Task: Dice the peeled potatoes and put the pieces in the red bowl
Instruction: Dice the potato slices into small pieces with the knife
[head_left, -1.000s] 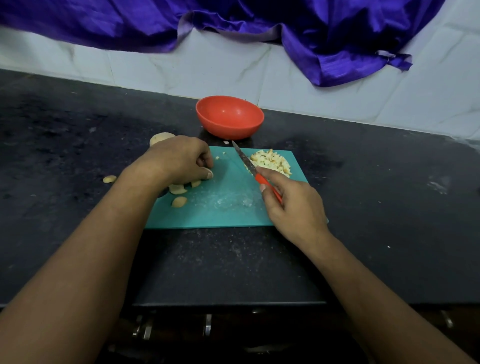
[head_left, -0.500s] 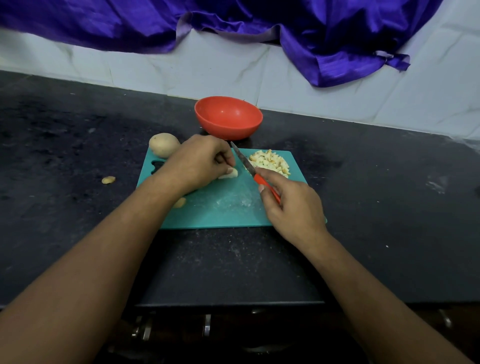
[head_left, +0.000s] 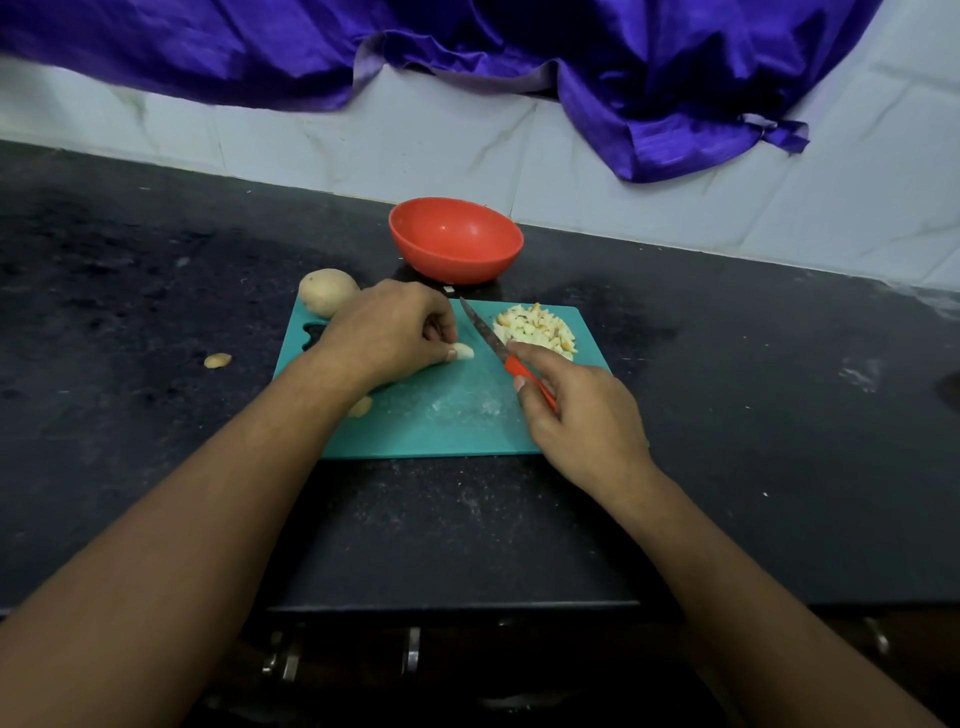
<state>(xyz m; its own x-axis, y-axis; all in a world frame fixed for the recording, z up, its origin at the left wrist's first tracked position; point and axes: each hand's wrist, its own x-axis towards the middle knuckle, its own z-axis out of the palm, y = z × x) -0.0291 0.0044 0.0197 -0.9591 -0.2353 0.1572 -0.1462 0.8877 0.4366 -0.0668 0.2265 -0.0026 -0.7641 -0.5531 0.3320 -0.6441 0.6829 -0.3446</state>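
On the teal cutting board (head_left: 441, 426), my left hand (head_left: 387, 332) pinches a small potato piece (head_left: 464, 352) against the board. My right hand (head_left: 576, 415) grips the red-handled knife (head_left: 506, 356), its blade pointing away just right of that piece. A pile of diced potato (head_left: 537, 330) lies at the board's far right corner. A whole peeled potato (head_left: 327, 291) rests at the far left corner. Another slice (head_left: 361, 406) shows beside my left forearm. The red bowl (head_left: 455, 239) stands just behind the board and looks empty.
A stray potato scrap (head_left: 217, 359) lies on the black counter (head_left: 156, 291) left of the board. A white tiled wall (head_left: 623, 171) with purple cloth (head_left: 623, 67) hanging over it runs along the back. Drawer handles (head_left: 410, 649) show below the counter's front edge.
My left hand moved right from the slices at the board's left to beside the knife, bringing one piece with it, which uncovered the whole potato. The knife has barely moved.
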